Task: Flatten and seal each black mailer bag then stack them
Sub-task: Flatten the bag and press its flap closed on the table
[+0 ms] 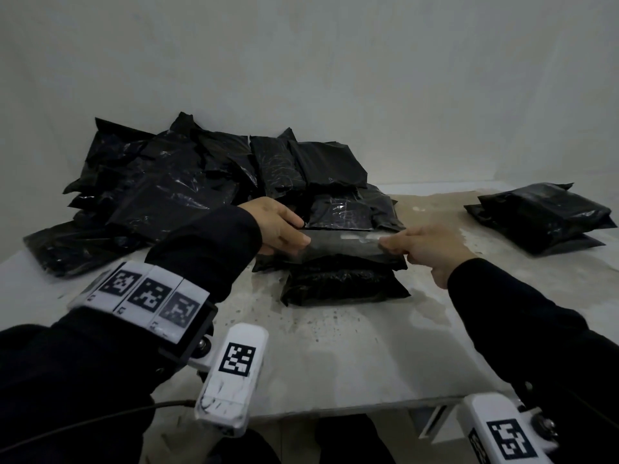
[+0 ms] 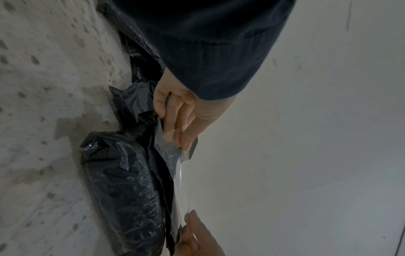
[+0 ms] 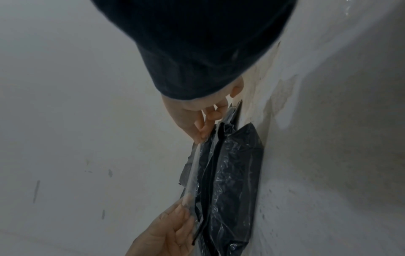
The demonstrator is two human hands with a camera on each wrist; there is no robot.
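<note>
Pinching crinkly black mailer bag [image 1: 338, 283] flap

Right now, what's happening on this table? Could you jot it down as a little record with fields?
Action: sealing a mailer bag
Left hand: pinches the left end of the flap
Right hand: pinches the flap's right end
Bag in work: lies on the table, flap raised between the hands
Big pile: many black bags, far left
Small stack: black bags, far right
</note>
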